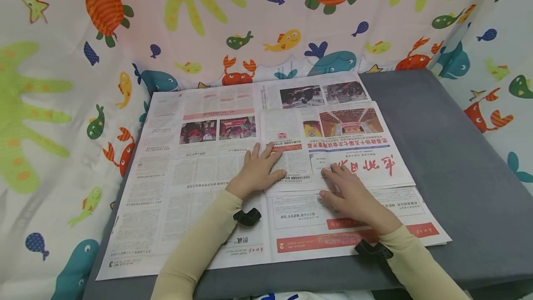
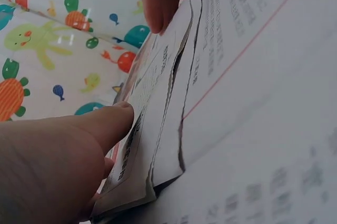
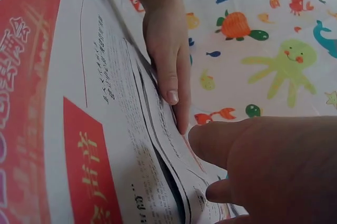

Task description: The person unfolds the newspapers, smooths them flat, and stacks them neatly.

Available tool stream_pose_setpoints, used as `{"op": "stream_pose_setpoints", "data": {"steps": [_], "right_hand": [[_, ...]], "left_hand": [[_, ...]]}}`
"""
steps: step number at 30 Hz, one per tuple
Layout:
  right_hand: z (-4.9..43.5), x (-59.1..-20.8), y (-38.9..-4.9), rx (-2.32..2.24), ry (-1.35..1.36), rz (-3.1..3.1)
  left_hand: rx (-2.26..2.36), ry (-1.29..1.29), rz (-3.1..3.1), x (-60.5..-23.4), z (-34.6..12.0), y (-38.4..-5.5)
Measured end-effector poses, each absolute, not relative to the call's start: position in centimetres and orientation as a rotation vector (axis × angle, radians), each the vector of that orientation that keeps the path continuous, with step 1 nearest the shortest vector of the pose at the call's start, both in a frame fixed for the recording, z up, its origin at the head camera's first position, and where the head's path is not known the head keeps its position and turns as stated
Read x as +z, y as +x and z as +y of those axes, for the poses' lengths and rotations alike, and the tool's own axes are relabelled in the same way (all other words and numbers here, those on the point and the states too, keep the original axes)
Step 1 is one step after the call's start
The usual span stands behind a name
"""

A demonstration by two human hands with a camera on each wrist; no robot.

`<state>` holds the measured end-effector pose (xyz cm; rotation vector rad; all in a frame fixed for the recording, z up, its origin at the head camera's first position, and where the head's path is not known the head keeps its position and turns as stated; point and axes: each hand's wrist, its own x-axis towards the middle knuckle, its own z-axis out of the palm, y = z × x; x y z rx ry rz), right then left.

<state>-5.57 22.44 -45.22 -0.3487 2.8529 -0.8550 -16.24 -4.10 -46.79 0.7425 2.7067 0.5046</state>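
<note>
A folded newspaper [image 1: 287, 170] lies on top of a large spread newspaper [image 1: 200, 226] in the head view. My left hand [image 1: 257, 170] rests with spread fingers on the folded one's left part. On its right part, near the red title characters, lies my right hand [image 1: 354, 194], its fingers extended. In the left wrist view, the left thumb [image 2: 118, 121] lies along the layered folded edges. The right wrist view shows the right hand [image 3: 279, 166] close by the same layers, with the left hand [image 3: 167, 50] flat beyond. Neither hand grips anything.
Under the papers is a grey table [image 1: 466, 175], bare along its right side. A white cloth [image 1: 266, 17] printed with sea animals hangs behind and at both sides. Dark bands [image 1: 247, 217] sit on both wrists.
</note>
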Motion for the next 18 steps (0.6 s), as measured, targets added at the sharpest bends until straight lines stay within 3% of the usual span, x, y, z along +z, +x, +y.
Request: {"op": "stream_pose_setpoints", "data": {"steps": [11,18], "right_hand": [[22.2,-45.4,-6.1,-0.703,-0.385,2.904],[22.6,-44.8,-8.1,-0.582,-0.391,2.892]], "left_hand": [[0.491,0.762,2.728,-47.0,-4.9,-15.6],[0.373,0.816,2.789,-46.8,-5.5,-13.4]]}}
